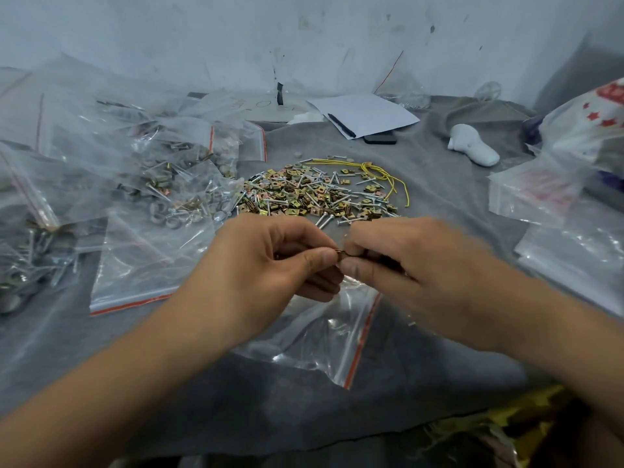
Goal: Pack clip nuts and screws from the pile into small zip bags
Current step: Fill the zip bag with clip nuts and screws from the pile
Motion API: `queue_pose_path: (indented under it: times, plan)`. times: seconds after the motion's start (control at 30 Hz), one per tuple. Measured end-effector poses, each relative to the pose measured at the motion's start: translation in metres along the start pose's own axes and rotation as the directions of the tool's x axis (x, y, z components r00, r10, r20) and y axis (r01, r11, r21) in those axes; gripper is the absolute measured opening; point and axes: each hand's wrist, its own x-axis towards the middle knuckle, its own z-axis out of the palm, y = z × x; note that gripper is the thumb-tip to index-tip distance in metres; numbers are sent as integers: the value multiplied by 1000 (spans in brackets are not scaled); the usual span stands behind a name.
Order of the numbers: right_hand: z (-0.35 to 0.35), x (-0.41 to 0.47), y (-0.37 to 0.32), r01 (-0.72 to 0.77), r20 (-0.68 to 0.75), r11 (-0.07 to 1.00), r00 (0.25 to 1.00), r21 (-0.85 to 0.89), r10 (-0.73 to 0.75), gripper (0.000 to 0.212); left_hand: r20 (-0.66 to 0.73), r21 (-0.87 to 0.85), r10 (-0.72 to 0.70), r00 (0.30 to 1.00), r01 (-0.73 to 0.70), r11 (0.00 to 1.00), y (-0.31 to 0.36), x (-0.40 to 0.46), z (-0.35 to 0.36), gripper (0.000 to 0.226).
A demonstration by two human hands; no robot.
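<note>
A scuffed pale wall backs a table draped in grey cloth (439, 197), and that is where I am working. The pile of clip nuts and screws (314, 194) lies straight ahead of both my hands, just past the fingertips, roughly centred between them, so neither hand has the clear advantage in reach. My left hand (270, 261) and right hand (401, 261) meet at the middle, thumbs and forefingers of both pinching a small brass-coloured piece (342, 256), a clip nut as far as I can judge; its long axis seems to run left to right between the two grips, though blur hides the detail. Directly under my hands lies an open-looking zip bag (324, 336), its red seal strip running down the right side toward me; a few pale items show inside. So the bag is below and nearer me, the pile farther off. Filled bags (162, 184) heap up on the left. I reckon the pinched piece goes down into the bag next.
</note>
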Motion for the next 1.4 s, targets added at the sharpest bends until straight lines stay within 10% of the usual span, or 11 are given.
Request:
queue_pose_path:
  times: [0.27, 0.5, 0.87, 1.1, 1.23, 1.4]
  plan:
    - [-16, -7, 7, 0, 11, 997, 1000, 71, -1, 22, 64, 424, 253, 965, -256, 869, -3, 0, 2, 4]
    - [0, -4, -4, 21, -71, 1000, 997, 19, -20, 21, 192, 461, 188, 963, -258, 849, -14, -4, 5, 26]
    - [36, 6, -26, -68, -391, 873, 875, 483, 285, 25, -262, 102, 127, 957, -104, 989, 1, -16, 37, 32]
    - [37, 12, -2, 21, -324, 504, 789, 863, 522, 27, -502, -268, -125, 856, -16, 963, -11, -10, 11, 34]
    - [27, 10, 16, -179, -181, 580, 842, 795, 509, 27, -353, 187, 149, 923, -87, 979, -6, -8, 0, 29]
    - [35, 7, -11, -189, -25, 522, 926, 831, 376, 38, -122, 660, 389, 913, -218, 719, -4, -11, 20, 23]
